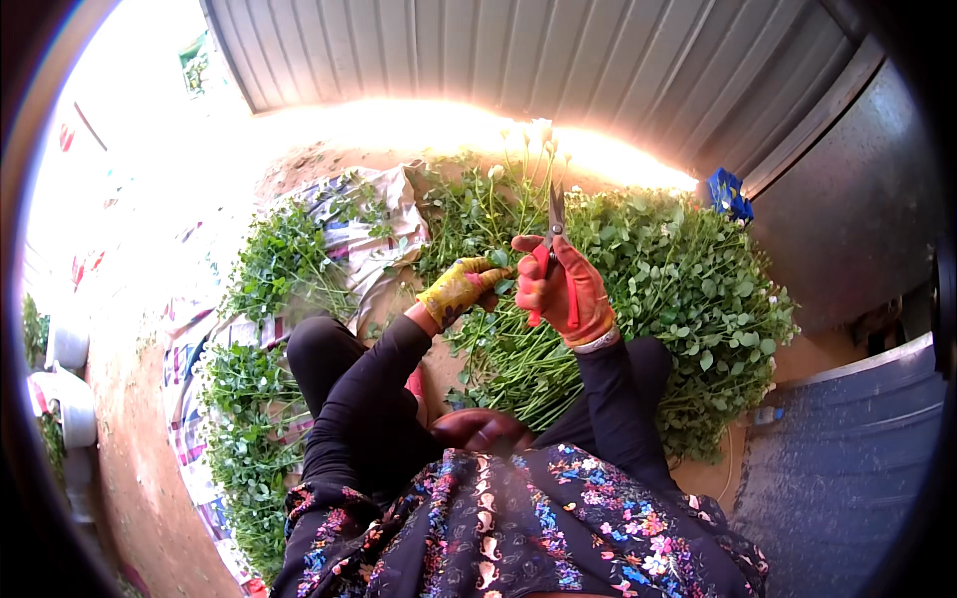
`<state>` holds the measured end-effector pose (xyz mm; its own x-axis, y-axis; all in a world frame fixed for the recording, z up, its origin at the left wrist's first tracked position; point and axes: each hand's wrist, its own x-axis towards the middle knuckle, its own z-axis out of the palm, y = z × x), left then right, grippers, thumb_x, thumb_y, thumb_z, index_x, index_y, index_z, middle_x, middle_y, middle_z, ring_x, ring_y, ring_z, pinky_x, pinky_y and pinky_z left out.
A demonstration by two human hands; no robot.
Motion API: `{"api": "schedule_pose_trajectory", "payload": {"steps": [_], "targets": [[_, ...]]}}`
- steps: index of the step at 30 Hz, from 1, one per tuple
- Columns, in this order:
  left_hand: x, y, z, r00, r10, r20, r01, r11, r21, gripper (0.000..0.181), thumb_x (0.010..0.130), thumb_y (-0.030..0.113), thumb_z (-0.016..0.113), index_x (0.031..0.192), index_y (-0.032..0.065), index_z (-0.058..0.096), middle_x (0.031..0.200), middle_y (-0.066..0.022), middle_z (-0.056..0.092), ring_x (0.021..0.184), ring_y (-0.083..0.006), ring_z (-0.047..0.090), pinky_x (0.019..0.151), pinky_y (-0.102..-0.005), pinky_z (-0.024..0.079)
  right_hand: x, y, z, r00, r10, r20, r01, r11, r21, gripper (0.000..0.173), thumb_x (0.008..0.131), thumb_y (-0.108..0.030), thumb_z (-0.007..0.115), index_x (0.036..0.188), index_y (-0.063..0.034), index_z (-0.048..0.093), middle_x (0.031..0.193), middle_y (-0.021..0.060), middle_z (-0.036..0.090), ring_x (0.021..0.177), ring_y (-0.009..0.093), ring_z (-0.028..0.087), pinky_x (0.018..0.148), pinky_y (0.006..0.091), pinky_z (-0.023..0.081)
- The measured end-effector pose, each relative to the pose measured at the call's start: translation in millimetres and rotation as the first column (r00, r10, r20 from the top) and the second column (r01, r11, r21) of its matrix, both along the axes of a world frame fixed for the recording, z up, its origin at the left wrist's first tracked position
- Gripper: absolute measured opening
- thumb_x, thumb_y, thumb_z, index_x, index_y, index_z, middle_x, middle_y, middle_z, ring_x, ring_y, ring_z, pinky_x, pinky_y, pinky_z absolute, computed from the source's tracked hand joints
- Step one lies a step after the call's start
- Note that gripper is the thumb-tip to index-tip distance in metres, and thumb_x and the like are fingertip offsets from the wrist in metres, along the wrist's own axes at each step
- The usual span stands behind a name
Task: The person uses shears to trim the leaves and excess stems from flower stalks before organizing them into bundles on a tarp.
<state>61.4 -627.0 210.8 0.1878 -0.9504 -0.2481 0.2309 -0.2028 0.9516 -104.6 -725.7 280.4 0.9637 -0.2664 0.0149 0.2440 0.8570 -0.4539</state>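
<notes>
My left hand (462, 289), in a yellow patterned glove, is closed around green leafy stems in front of my knees. Close on its right is my right hand (566, 291), in an orange-red glove, which grips red-handled scissors (556, 217) with the blades pointing away from me. Whether the blades are fully together is hard to tell. Pale flowers (542, 131) on long stems stand up just beyond the scissors. A large heap of leafy cut stems (695, 299) lies to the right, its bare stem ends (523, 374) running towards my lap.
Smaller bunches of greenery (280, 261) rest on a checked cloth (183, 404) at the left. A corrugated metal wall (478, 60) rises ahead. White buckets (75, 411) stand far left. A blue bag-like item (727, 196) and a dark blue panel (845, 463) are at the right.
</notes>
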Motion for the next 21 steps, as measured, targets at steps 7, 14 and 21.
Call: {"api": "schedule_pose_trajectory", "payload": {"steps": [7, 14, 21], "targets": [[4, 0, 1, 0.998, -0.016, -0.063, 0.018, 0.999, 0.031, 0.028, 0.090, 0.027, 0.062, 0.103, 0.0025, 0.064, 0.083, -0.0044, 0.066, 0.062, -0.0118, 0.061, 0.058, -0.0253, 0.051, -12, 2, 3, 0.974, -0.183, -0.130, 0.151, 0.963, -0.223, 0.038, 0.096, -0.030, 0.050, 0.113, 0.0046, 0.051, 0.074, 0.0059, 0.059, 0.052, 0.012, 0.051, 0.044, 0.0255, 0.041], [6, -2, -4, 0.996, -0.054, -0.069, 0.056, 0.998, 0.027, 0.026, 0.093, 0.027, 0.058, 0.103, 0.0041, 0.065, 0.084, -0.0038, 0.069, 0.055, -0.0079, 0.057, 0.054, -0.0227, 0.049, -31, -25, 3, 0.705, -0.531, -0.470, -0.013, 0.653, -0.757, 0.024, 0.092, -0.023, 0.058, 0.106, -0.0039, 0.054, 0.075, 0.0069, 0.061, 0.057, 0.011, 0.056, 0.050, 0.0263, 0.047], [3, -5, -9, 0.994, -0.101, 0.036, 0.101, 0.995, 0.005, 0.026, 0.092, 0.026, 0.059, 0.100, 0.0021, 0.066, 0.080, -0.0022, 0.067, 0.055, -0.0083, 0.057, 0.054, -0.0231, 0.049, -37, -35, -2, 0.684, -0.522, -0.509, -0.079, 0.641, -0.764, 0.020, 0.091, -0.021, 0.059, 0.098, -0.0038, 0.055, 0.072, 0.0052, 0.058, 0.056, 0.011, 0.053, 0.049, 0.0256, 0.045]]}}
